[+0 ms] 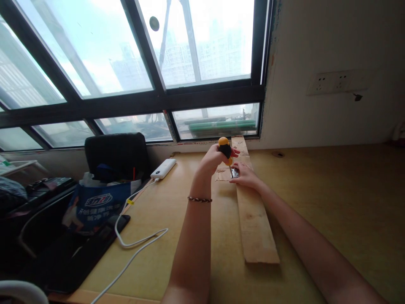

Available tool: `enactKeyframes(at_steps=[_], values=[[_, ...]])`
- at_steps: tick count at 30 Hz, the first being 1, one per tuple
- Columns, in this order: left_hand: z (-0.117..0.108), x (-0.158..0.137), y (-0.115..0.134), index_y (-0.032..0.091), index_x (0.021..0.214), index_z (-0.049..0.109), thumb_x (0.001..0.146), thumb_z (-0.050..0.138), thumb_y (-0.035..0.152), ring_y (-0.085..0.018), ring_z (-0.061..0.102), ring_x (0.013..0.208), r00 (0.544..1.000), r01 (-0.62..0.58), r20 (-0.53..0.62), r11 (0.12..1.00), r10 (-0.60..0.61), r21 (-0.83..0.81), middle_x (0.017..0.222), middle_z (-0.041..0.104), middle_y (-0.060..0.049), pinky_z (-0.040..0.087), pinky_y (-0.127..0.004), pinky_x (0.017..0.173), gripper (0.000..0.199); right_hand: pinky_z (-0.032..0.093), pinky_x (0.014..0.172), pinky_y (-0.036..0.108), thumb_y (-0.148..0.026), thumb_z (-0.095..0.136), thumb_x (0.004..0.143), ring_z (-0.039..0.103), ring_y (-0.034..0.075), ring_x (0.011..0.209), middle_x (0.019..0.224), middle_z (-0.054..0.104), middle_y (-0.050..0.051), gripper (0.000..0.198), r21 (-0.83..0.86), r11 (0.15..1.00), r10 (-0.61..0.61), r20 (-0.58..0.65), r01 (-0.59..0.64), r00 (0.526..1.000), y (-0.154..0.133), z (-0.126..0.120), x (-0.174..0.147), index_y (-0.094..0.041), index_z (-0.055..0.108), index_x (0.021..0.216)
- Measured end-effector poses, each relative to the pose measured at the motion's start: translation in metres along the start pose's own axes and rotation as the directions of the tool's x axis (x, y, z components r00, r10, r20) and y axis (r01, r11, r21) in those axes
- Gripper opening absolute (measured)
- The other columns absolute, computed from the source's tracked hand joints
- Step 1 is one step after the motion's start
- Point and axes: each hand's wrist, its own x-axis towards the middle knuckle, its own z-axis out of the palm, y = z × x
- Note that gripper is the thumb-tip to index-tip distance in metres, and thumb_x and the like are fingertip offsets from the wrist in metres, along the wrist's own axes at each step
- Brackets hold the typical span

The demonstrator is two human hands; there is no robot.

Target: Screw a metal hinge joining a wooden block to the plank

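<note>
My left hand (211, 160) is wrapped round the yellow and black handle of a screwdriver (225, 148), held nearly upright. Its shaft points down to a small shiny metal piece (235, 172) on a long wooden board (257, 228). Whether the tip touches the metal I cannot tell. My right hand (247, 177) rests on the board and holds the metal piece by its edge, fingers closed about it. Part of that piece is hidden by the fingers, so its kind is unclear. A torn-edged flat brown piece (222, 173) sticks out left of the board.
The board lies on a yellowish table (316, 202), its far end near the window (215, 97). Left of my arms are a white power bank (163, 169) and its white cable (142, 252). Beyond the table's left edge stand a blue bag (98, 211) and a black chair (116, 154).
</note>
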Motion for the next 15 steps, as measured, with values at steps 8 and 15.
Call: enactKeyframes(at_steps=[8,15], values=[[0.001,0.004,0.0,0.01,0.064,0.062,0.043,0.051,0.002,-0.022,0.061,0.075,0.992,-0.009,-0.124,0.999,0.005,-0.033,0.073,0.066,-0.008,0.044,-0.029,0.061,0.024,0.037,0.091,0.038,-0.041,0.076,0.055,0.05,0.026,0.108,0.112,0.058,0.009,0.066,0.03,1.0,-0.002,-0.004,0.002,1.0,0.0,0.0,0.0,-0.019,0.05,0.111],[-0.008,0.002,0.003,0.01,0.064,0.06,0.043,0.052,0.002,-0.022,0.062,0.075,0.957,-0.073,-0.285,0.994,0.047,-0.078,0.073,0.065,-0.007,0.044,-0.027,0.061,0.024,0.038,0.09,0.037,-0.041,0.076,0.055,0.05,0.025,0.108,0.112,0.058,0.009,0.066,0.048,0.999,-0.003,0.009,0.002,1.0,-0.001,-0.001,-0.001,-0.017,0.049,0.111]])
